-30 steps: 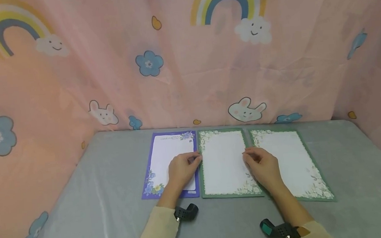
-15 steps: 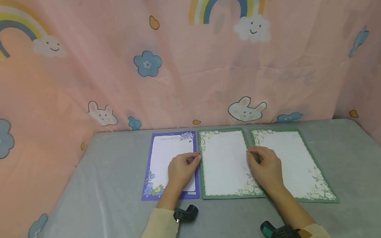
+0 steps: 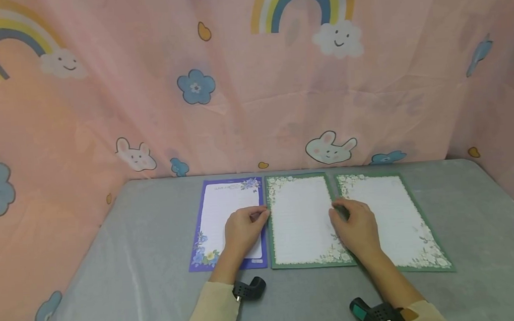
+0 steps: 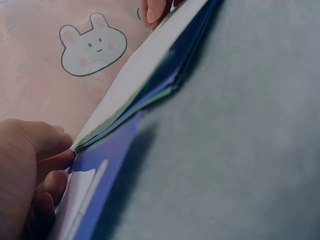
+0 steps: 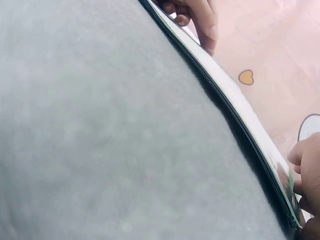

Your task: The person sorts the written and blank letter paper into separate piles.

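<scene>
The middle stack of letter paper, white with a green floral border, lies between both hands. My left hand pinches its left edge, fingers curled over the purple-bordered letter paper beside it. In the left wrist view, the left fingers meet the stack's edge, which shows green and blue layers. My right hand pinches the stack's right edge, seen also in the right wrist view with the right fingers at that edge. A second green-bordered letter paper lies under and beyond the right hand.
All the paper lies on a grey cloth-covered table. Behind it hangs a pink curtain printed with rainbows, rabbits and flowers. Each wrist carries a black camera, one on the left wrist and one on the right.
The right hand shifted slightly to the right at the stack's edge, then came back a little. The left hand and the papers stay nearly in place; the whole view drifts slightly.
</scene>
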Demonstrator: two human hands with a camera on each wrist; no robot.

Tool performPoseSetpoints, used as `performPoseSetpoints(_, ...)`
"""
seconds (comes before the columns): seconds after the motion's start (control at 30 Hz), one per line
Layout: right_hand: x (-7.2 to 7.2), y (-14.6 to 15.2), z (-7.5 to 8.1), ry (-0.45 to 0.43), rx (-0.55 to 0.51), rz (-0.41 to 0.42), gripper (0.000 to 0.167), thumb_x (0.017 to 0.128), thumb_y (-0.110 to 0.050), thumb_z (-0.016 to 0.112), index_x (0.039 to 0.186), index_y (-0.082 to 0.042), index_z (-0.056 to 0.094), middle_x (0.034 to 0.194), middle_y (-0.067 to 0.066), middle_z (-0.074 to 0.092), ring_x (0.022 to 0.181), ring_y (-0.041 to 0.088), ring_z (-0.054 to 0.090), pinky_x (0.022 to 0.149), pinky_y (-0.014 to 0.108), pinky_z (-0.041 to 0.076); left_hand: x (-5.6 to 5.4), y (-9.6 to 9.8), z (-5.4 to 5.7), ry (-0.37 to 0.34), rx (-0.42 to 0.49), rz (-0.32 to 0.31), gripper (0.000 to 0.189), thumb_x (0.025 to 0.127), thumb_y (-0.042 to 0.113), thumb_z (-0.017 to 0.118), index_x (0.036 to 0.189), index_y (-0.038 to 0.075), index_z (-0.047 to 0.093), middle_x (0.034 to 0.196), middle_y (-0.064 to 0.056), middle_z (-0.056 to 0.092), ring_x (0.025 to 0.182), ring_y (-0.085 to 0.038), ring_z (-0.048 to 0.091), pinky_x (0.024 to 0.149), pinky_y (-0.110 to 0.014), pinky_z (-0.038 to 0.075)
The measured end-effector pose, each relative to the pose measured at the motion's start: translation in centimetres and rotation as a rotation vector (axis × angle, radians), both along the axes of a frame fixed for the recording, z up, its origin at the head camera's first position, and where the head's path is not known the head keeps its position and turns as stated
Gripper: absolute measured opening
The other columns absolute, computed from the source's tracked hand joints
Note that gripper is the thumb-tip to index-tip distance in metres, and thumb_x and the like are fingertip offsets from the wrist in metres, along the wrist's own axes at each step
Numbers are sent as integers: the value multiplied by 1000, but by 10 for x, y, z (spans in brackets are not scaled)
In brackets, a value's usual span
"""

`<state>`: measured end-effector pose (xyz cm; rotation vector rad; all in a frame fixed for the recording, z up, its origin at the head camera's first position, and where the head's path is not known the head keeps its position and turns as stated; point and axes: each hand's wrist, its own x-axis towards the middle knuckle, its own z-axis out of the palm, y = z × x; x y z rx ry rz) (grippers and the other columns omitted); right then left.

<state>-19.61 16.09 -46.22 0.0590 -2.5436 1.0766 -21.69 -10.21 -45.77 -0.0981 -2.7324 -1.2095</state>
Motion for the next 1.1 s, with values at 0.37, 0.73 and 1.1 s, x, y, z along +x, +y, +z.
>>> performPoseSetpoints(0.37,-1,0,-1,-29,-13,-3,25,94,-16,66,113,-1,74,120,22,72,120,44,59,103,60,43,1,0,-1,-12,1,4,20,94,29,71,109,19,80,70,4,71,55,-7,46,56,-23,33)
performPoseSetpoints(0.73,0,-1,1,-21,-34,-8,22,94,-15,67,109,-2,75,120,23,72,119,44,60,101,60,44,1,0,-1,-7,5,-2,21,94,30,71,109,19,80,66,4,68,53,-7,45,54,-23,32)
performPoseSetpoints(1.1,-1,1,2,-33,-88,-11,20,93,-14,67,108,-4,76,125,20,71,124,42,61,105,58,45,1,0,0,-16,4,4,21,94,31,71,109,19,80,68,4,70,54,-8,46,55,-23,32)
